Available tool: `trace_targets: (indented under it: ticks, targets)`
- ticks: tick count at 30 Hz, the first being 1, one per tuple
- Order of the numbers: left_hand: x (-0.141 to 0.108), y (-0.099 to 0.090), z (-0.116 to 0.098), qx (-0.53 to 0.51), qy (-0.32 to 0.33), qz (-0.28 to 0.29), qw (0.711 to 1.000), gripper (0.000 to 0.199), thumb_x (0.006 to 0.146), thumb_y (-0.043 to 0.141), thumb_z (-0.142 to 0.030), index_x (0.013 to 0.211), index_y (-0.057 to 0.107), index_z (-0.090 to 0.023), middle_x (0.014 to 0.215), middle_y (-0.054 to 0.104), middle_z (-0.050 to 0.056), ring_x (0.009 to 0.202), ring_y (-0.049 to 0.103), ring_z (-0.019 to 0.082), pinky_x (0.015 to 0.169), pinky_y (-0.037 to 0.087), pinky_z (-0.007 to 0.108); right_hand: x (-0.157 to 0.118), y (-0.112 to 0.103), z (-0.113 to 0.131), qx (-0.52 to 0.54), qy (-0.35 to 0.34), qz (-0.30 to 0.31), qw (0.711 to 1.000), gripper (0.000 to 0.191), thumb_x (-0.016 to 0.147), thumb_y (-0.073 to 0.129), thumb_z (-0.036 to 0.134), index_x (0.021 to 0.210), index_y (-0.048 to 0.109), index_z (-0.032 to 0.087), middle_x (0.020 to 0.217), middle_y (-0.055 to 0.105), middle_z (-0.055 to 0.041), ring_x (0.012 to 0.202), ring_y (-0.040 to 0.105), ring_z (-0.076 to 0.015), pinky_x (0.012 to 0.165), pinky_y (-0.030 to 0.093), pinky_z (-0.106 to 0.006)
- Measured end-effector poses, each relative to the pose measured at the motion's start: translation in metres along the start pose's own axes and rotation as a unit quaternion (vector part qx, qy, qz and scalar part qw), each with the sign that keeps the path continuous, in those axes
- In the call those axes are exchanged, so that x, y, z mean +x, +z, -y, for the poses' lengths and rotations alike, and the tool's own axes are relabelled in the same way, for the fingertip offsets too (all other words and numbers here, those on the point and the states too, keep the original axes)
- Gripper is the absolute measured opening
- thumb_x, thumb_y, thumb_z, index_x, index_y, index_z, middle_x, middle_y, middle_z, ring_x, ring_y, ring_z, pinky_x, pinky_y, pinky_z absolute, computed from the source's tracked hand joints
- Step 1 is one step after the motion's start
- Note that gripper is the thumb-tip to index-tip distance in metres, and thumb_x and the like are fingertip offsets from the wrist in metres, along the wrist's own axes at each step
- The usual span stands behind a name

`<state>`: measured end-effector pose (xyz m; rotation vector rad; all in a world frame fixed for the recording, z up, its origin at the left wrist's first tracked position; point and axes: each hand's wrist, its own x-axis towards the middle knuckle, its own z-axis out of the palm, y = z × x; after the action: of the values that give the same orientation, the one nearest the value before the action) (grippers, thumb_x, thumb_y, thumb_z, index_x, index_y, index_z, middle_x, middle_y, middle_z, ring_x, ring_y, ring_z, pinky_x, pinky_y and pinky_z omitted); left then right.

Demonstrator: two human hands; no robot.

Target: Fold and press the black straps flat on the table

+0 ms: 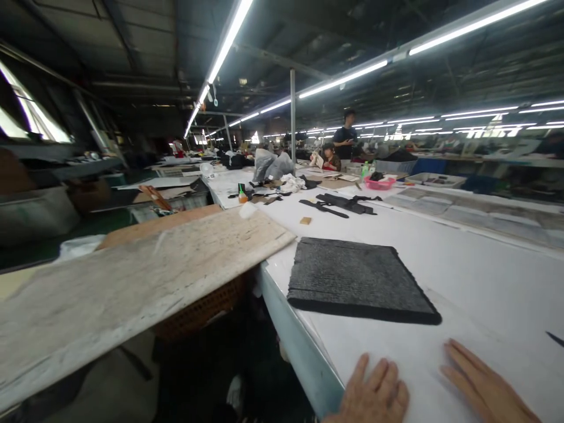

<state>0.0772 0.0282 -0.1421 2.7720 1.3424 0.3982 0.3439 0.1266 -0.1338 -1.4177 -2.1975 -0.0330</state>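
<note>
"Grip?"

"None: left hand (375,392) and right hand (483,382) apparently rest on the tabletop (489,264), fingers parted."

"Dark stack (355,279)?"

"Beside the tabletop's left edge, untouched. Step judged: hands idle; gripping it would call for reaching forward."

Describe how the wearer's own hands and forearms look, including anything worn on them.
The left hand and right hand are bare: no gloves, and no rings or markings show on the visible fingers. The picture's edge cuts both off, so no sleeves or forearms can be made out.
</note>
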Motion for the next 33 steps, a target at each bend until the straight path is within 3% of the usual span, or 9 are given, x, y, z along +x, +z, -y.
trace_targets:
  ticks: [4,8,12,16,20,23,25,29,33]
  targets:
    - [0.013,0.021,0.0,0.05,0.006,-0.052,0.997,0.044,0.093,0.036,-0.026,0.136,0.037,-0.024,0.127,0.054,0.013,0.116,0.053,0.026,0.094,0.039,0.049,0.005,0.011,0.023,-0.051,-0.043,0.078,0.995,0.034,0.079,0.04,0.048,0.091,0.066,0.03,0.118,0.06,-0.0089,0.113,0.053,-0.0311,0.093,0.044,-0.054]
    - [0.02,0.024,-0.006,0.105,-0.006,-0.09,0.99,0.033,0.094,0.034,-0.022,0.122,0.05,-0.018,0.119,0.062,0.01,0.107,0.06,0.024,0.088,0.044,0.043,0.009,0.014,0.023,-0.075,-0.058,0.109,0.989,0.043,0.082,0.035,0.048,0.1,0.066,0.024,0.125,0.056,-0.0093,0.118,0.049,-0.0307,0.099,0.038,-0.056]
    - [0.014,-0.002,-0.009,0.046,-0.046,-0.017,0.998,0.037,0.093,0.038,-0.032,0.125,0.051,-0.018,0.128,0.056,0.011,0.118,0.052,0.025,0.094,0.042,0.047,0.016,0.027,0.019,-0.077,-0.053,0.072,0.993,0.053,0.082,0.036,0.051,0.118,0.058,0.019,0.131,0.05,-0.0107,0.118,0.049,-0.0293,0.1,0.037,-0.054]
    - [0.006,-0.043,-0.012,-0.028,-0.059,0.019,0.998,0.086,0.082,0.033,-0.069,0.139,0.03,-0.005,0.146,0.028,0.02,0.137,0.021,0.03,0.111,0.021,0.051,0.028,0.036,0.022,-0.073,-0.046,0.055,0.995,0.055,0.085,0.034,0.049,0.127,0.049,0.017,0.135,0.046,-0.0111,0.123,0.044,-0.0261,0.103,0.034,-0.051]
    - [0.008,-0.062,-0.015,-0.098,-0.084,0.058,0.99,0.097,0.078,0.018,-0.076,0.141,0.023,-0.002,0.148,0.018,0.023,0.14,0.009,0.029,0.114,0.008,0.05,0.038,0.034,0.023,-0.066,-0.049,0.058,0.995,0.054,0.086,0.035,0.048,0.128,0.047,0.016,0.136,0.045,-0.0109,0.124,0.043,-0.0252,0.104,0.033,-0.05]
    - [0.013,-0.048,-0.016,-0.059,-0.095,0.039,0.993,0.095,0.079,0.026,-0.075,0.139,0.027,-0.002,0.147,0.024,0.022,0.139,0.015,0.03,0.114,0.014,0.051,0.04,0.034,0.018,-0.055,-0.049,0.06,0.995,0.054,0.085,0.036,0.05,0.127,0.048,0.018,0.135,0.046,-0.0097,0.123,0.044,-0.0252,0.104,0.035,-0.049]
    - [0.018,-0.033,-0.012,-0.008,-0.091,0.015,0.996,0.083,0.083,0.033,-0.068,0.137,0.035,-0.006,0.143,0.036,0.019,0.136,0.026,0.029,0.111,0.022,0.052,0.04,0.038,0.014,-0.048,-0.051,0.049,0.996,0.053,0.085,0.038,0.05,0.126,0.05,0.019,0.133,0.048,-0.0088,0.121,0.047,-0.0251,0.104,0.036,-0.047]
    - [0.033,-0.002,0.002,0.048,-0.082,-0.02,0.995,0.037,0.092,0.039,-0.035,0.123,0.054,-0.02,0.124,0.059,0.01,0.117,0.053,0.026,0.097,0.042,0.05,0.038,0.05,0.006,-0.05,-0.065,0.015,0.997,0.052,0.082,0.042,0.051,0.123,0.054,0.021,0.13,0.051,-0.007,0.117,0.051,-0.0253,0.103,0.039,-0.045]
    - [0.048,0.02,0.012,0.097,-0.061,-0.074,0.991,0.029,0.088,0.042,-0.017,0.106,0.063,-0.023,0.103,0.07,0.008,0.096,0.065,0.026,0.083,0.05,0.048,0.037,0.056,0.0,-0.065,-0.077,0.012,0.995,0.052,0.083,0.04,0.053,0.121,0.056,0.02,0.128,0.053,-0.0054,0.115,0.053,-0.0251,0.099,0.044,-0.045]
